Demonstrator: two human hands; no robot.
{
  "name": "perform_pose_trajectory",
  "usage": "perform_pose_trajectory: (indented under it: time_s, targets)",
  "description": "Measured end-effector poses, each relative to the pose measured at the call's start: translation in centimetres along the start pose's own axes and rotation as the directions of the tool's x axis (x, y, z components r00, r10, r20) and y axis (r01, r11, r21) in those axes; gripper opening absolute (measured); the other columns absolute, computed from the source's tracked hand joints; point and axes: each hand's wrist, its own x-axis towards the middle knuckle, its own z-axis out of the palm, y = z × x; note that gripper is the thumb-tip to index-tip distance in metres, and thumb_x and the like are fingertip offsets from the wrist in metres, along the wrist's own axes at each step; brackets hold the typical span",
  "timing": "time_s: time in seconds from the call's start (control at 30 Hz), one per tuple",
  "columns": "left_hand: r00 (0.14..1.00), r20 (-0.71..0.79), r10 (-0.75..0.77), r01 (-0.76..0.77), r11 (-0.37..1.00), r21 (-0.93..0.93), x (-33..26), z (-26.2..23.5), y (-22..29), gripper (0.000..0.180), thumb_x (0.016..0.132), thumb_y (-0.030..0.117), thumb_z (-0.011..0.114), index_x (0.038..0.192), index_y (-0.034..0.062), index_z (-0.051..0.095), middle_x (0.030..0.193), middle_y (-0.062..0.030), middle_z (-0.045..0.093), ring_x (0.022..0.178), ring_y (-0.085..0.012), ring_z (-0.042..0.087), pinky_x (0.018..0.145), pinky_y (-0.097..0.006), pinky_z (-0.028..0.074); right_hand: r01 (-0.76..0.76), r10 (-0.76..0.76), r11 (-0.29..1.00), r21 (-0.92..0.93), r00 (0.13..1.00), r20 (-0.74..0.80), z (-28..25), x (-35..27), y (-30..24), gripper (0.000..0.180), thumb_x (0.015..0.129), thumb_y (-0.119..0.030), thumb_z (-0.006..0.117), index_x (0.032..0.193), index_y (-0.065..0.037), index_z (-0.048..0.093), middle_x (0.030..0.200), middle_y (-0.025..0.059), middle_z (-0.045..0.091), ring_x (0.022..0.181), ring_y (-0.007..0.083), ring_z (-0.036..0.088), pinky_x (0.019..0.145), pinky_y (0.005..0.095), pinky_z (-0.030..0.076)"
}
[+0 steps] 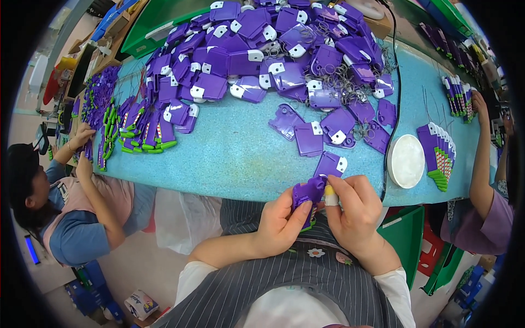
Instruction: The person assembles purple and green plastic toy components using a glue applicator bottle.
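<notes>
Two hands at the near edge of a turquoise table (pixel 240 158), both closed on one purple plastic case (pixel 308 192). Left hand (pixel 281 224) wrapped around the case's lower left side, thumb laid across its face, fingers (pixel 303 210) clamped on it. Right hand (pixel 355 210) just beside, fingers curled together over the case's right edge, index fingertip wearing a pale finger cot (pixel 331 195) pressed against the case. Green strip (pixel 309 225) peeking from beneath the case, by the left thumb. Case held just below the table's rim, above a striped apron (pixel 284 284).

Directly beyond the hands, another purple case with a white tab (pixel 331 164) lying flat near the table edge. Further up, a few loose cases (pixel 309 138) scattered singly, then a large heap of purple cases with white tabs (pixel 262 49) covering the far middle of the table, tangled with thin wire rings (pixel 342 82). To the right, a round white lid-like dish (pixel 407 161), close to a black cable (pixel 398 104) running down the table. Right of the dish, a fanned row of finished cases with green ends (pixel 440 156). On the left part of the table, rows of similar purple and green pieces (pixel 142 131) stacked on edge.

Seated at the left end, a person in a blue and pink top (pixel 82 213), hands at the stacked pieces. At the right end, another person's arm (pixel 481 158) reaching onto the table.
</notes>
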Motion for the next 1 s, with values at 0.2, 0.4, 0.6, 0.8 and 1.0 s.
perform_pose_trajectory:
  time_s: [0.2, 0.4, 0.6, 0.8, 1.0]
  targets:
    - [0.973, 0.017, 0.228, -0.214, 0.879, 0.426, 0.4, -0.3, 0.0, 0.028, 0.088, 0.001, 0.051, 0.115, -0.0058, 0.047, 0.09, -0.016, 0.064, 0.074, -0.0235, 0.065, 0.065, -0.031, 0.051, -0.049, 0.042, 0.992, 0.114, 0.997, 0.06, -0.1, 0.2, 0.5, 0.033, 0.069, 0.002, 0.063, 0.102, 0.004, 0.059, 0.079, 0.0129, 0.053, 0.065, 0.0251, 0.055, 0.056, 0.033, 0.045]
    - [0.962, 0.109, 0.251, -0.268, 0.775, 0.572, 0.5, -1.3, 1.3, 0.029, 0.086, -0.001, 0.052, 0.113, -0.0068, 0.048, 0.091, -0.0175, 0.064, 0.077, -0.0282, 0.065, 0.068, -0.033, 0.052, -0.431, 0.192, 0.706, 0.561, 0.88, 0.434, -0.5, 2.2, 1.8, 0.022, 0.084, -0.004, 0.049, 0.105, 0.002, 0.052, 0.088, 0.012, 0.051, 0.073, 0.0197, 0.052, 0.064, 0.0288, 0.043]
    - [0.923, 0.363, 0.127, -0.296, 0.837, 0.46, 0.5, -1.5, 2.5, 0.031, 0.087, 0.001, 0.051, 0.117, -0.0042, 0.044, 0.09, -0.0192, 0.062, 0.08, -0.0289, 0.064, 0.069, -0.034, 0.052, -0.549, 0.239, 0.508, 0.663, 0.83, 0.504, 0.7, 5.0, 3.1, 0.015, 0.083, -0.004, 0.046, 0.096, 0.0, 0.054, 0.08, 0.002, 0.052, 0.075, 0.0109, 0.049, 0.068, 0.0237, 0.04]
    - [0.952, -0.141, -0.272, 0.183, 0.874, -0.45, 0.3, -0.2, 4.0, 0.033, 0.092, 0.007, 0.048, 0.123, -0.0026, 0.04, 0.089, -0.009, 0.064, 0.082, -0.0128, 0.063, 0.07, -0.026, 0.049, -0.415, 0.344, 0.587, 0.696, 0.905, 0.249, 0.8, 1.2, 1.1, 0.025, 0.079, -0.006, 0.057, 0.104, 0.0, 0.058, 0.096, 0.0078, 0.058, 0.082, 0.0137, 0.053, 0.065, 0.025, 0.043]
    - [0.958, -0.131, 0.257, -0.197, 0.915, 0.352, -0.6, -1.1, 0.7, 0.027, 0.09, 0.005, 0.053, 0.114, -0.0061, 0.049, 0.081, -0.0062, 0.062, 0.068, -0.0111, 0.06, 0.061, -0.025, 0.048, -0.271, 0.14, 0.792, 0.546, 0.953, 0.27, 1.5, 0.2, -0.6, 0.032, 0.077, 0.002, 0.055, 0.109, 0.004, 0.056, 0.11, 0.0182, 0.057, 0.093, 0.0277, 0.058, 0.074, 0.033, 0.048]
